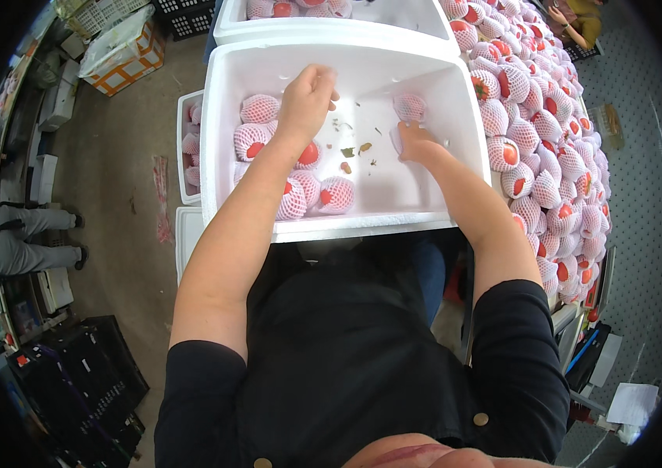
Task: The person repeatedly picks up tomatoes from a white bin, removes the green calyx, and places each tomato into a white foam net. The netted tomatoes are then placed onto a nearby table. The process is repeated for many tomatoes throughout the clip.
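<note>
A white foam box (pixel 284 231) lies before me. Above its left half, my left hand (pixel 309 93) hovers with curled, motion-blurred fingers; nothing shows in it, though its palm side is hidden. Below that hand and forearm, several red tomatoes in pink-white foam nets (pixel 337 195) are grouped along the box's left side. Against the right part of the floor, my right hand (pixel 416 140) grips a foam-netted tomato (pixel 396 140), mostly covered by the fingers. Another netted tomato (pixel 410 107) sits just beyond its fingertips. Leaf scraps (pixel 347 152) and small debris lie mid-floor.
A large heap of netted tomatoes (pixel 541 146) borders the box on the right. A second foam box (pixel 337 29) adjoins the far side, and a smaller one (pixel 182 152) stands left. Black crates (pixel 79 386) are lower left. Two other people are at the edges.
</note>
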### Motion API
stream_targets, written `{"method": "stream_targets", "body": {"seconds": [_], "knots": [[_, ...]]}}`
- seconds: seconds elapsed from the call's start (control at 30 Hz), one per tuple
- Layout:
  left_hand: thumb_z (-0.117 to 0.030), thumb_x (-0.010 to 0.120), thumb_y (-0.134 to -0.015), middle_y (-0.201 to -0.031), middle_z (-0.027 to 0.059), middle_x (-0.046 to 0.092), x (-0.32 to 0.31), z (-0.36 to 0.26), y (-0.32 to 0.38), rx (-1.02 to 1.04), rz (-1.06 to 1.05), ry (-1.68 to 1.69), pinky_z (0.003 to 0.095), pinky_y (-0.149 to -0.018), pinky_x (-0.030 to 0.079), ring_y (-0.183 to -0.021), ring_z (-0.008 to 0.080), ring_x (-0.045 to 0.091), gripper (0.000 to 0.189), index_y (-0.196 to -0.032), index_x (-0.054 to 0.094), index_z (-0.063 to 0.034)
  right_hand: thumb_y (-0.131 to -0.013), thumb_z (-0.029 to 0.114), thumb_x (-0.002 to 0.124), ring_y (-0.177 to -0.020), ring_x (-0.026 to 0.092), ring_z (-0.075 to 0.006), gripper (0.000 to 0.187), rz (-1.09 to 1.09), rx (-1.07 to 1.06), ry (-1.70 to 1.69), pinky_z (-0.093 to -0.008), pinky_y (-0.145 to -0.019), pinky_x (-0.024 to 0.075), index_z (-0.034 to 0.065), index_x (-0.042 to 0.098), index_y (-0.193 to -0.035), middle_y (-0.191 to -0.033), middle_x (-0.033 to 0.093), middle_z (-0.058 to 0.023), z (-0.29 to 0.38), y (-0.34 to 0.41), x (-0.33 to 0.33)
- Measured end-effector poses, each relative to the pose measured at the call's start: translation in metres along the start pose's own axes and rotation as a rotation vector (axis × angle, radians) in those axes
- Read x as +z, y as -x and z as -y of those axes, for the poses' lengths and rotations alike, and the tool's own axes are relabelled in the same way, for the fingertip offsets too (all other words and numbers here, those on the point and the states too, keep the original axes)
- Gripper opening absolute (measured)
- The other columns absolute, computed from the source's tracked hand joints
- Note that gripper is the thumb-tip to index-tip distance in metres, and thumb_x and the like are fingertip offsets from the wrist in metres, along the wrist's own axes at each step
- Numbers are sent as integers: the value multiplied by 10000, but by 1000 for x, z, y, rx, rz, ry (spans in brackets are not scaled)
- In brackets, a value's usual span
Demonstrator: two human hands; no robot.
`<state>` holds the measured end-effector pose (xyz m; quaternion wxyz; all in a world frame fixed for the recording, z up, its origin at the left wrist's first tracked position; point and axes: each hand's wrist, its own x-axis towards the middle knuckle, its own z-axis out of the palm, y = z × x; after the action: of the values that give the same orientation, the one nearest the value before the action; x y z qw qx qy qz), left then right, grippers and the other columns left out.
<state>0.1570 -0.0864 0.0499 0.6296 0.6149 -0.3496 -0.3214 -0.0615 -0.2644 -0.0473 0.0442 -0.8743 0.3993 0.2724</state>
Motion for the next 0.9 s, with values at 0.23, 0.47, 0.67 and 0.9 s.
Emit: {"method": "stream_targets", "body": {"seconds": [0.23, 0.47, 0.67, 0.9], "knots": [[-272, 664, -893, -1087, 90, 586, 1, 12, 6, -14, 195, -125, 275, -694, 501, -829, 151, 601, 444, -1268, 527, -78, -886, 408, 655, -897, 647, -144, 577, 298, -252, -1469, -241, -726, 575, -15, 500, -1247, -1047, 624, -84, 24, 26, -72], [-219, 725, -827, -1177, 108, 535, 1, 15, 10, 151, 185, -231, 299, -750, 505, -912, 188, 602, 550, -1296, 466, -93, -900, 498, 630, -881, 625, -146, 704, 48, -373, -1594, -253, -697, 539, -29, 426, -1321, -1072, 606, -128, 76, 67, -110], [-123, 542, -928, -963, 72, 617, -5, 19, 0, 9, -5, -169, 272, -704, 498, -862, 140, 607, 224, -1138, 561, -46, -770, 420, 776, -987, 610, -267, 800, -512, -369, -1171, -333, -811, 533, -78, 430, -1292, -1192, 502, -249, 116, 79, -99], [-134, 532, -942, -1036, 89, 658, -6, 0, 5, -248, -84, 303, 299, -808, 517, -923, 149, 634, 248, -1129, 605, 11, -815, 303, 702, -1136, 553, -275, 670, -234, -496, -1488, -355, -966, 463, -34, 438, -1330, -1265, 500, -194, 96, 77, -96]]}}
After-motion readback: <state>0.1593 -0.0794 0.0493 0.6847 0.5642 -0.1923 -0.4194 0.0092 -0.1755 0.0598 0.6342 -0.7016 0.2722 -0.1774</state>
